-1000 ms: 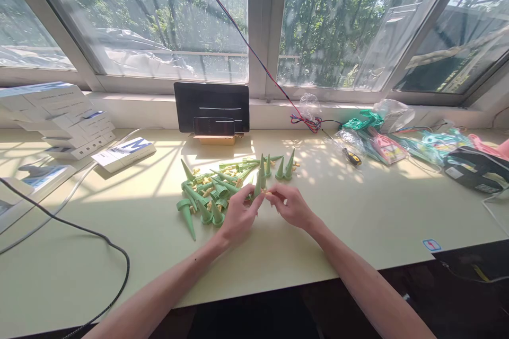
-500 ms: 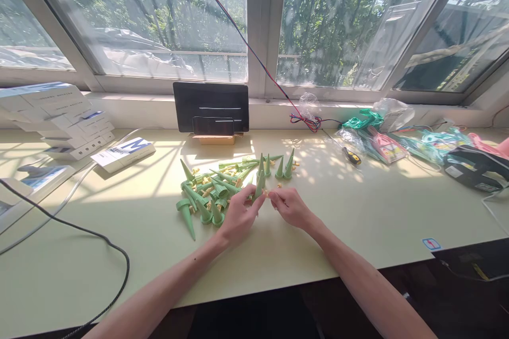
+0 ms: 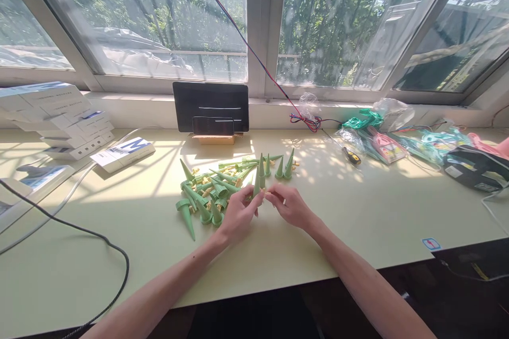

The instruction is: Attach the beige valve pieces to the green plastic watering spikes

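Note:
My left hand [image 3: 239,211] is closed around a green watering spike [image 3: 256,181] with its point upward. At the spike's near right side, my right hand [image 3: 293,207] pinches a small yellow valve [image 3: 263,191], which the fingertips partly cover. To the left lies a pile of green spikes [image 3: 220,190] with yellow valves among them. Two of them, such as a capped spike [image 3: 217,214], stand just left of my left hand. Several more spikes stand upright behind my hands, including one spike [image 3: 289,164] at the right end.
At the back a black tablet [image 3: 210,100] and a phone [image 3: 213,126] lean on a stand. White boxes [image 3: 55,111] are stacked at left, near a black cable [image 3: 99,238]. A screwdriver [image 3: 352,155], bagged items [image 3: 384,145] and a black case [image 3: 477,167] lie right.
Both hands have shifted very slightly left, with the held spike. The right fingertips have moved in closer to it, covering more of the yellow valve. The pile looks the same.

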A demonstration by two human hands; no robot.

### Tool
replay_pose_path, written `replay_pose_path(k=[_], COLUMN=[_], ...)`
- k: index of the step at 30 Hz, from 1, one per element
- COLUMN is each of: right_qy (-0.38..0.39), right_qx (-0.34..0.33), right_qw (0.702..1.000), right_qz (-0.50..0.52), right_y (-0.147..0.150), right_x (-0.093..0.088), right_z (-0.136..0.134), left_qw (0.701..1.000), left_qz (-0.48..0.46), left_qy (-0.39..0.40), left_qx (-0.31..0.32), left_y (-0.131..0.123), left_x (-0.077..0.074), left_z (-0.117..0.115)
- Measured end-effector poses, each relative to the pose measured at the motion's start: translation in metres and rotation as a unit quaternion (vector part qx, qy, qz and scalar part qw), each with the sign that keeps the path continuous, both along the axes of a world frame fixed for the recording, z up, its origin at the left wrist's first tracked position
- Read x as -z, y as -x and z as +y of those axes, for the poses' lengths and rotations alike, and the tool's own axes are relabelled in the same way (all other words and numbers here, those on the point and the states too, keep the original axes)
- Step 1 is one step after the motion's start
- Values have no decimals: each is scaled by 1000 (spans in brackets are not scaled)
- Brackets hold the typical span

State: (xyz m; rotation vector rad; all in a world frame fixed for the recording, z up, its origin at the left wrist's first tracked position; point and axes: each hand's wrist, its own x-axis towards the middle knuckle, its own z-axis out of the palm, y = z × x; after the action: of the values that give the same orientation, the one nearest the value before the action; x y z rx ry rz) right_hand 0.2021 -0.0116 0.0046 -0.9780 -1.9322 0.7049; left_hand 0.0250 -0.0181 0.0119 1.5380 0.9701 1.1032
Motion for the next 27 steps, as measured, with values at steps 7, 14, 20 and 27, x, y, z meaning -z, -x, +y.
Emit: replay_pose_path(k=[7, 14, 20, 27], right_qy=[-34, -16, 6, 81], right_qx=[9, -2, -3, -17], right_qw=[999, 1000, 1000, 996], right_qz=[-13, -7, -11, 28], right_y=[0, 1, 2, 3], right_x=[5, 5, 5, 5], right_z=[2, 1, 1, 0], left_qw=[1000, 999, 998, 997], left_qz=[8, 16, 32, 44], left_qy=[-9, -27, -51, -66], left_qx=[1, 12, 8, -3], left_y=[0, 0, 0, 0], left_x=[1, 3, 3, 1], left_z=[0, 0, -1, -3])
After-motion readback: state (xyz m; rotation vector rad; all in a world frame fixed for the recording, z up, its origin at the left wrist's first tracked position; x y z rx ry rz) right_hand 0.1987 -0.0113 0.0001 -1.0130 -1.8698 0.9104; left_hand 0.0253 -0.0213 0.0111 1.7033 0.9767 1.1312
